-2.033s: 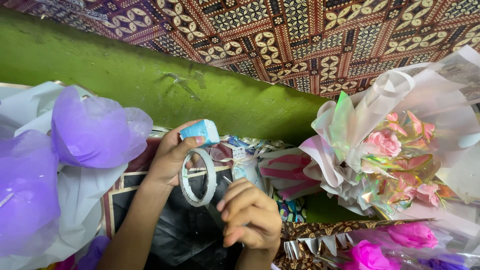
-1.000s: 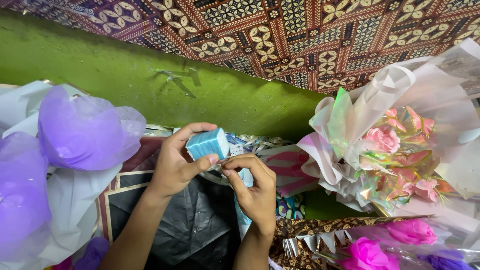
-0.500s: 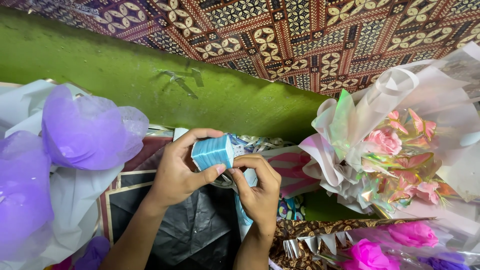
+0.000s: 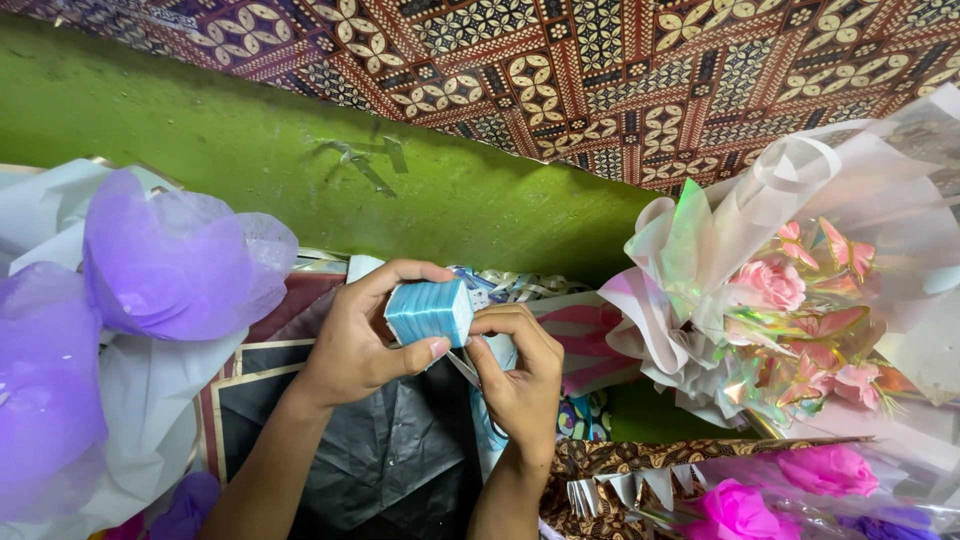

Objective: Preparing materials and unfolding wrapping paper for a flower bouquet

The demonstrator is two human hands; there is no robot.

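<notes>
A light-blue ribbon spool (image 4: 428, 312) sits in front of the green wall (image 4: 250, 150), clasped by the left hand (image 4: 365, 338); the right hand (image 4: 515, 375) pinches at its edge, fingers (image 4: 500, 330) narrow; a purple bouquet (image 4: 170, 260) lies left, a pink bouquet (image 4: 790, 300) right.

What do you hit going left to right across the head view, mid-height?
Purple-wrapped bouquet → left hand → light blue ribbon spool → right hand → pink rose bouquet in iridescent wrap.
</notes>
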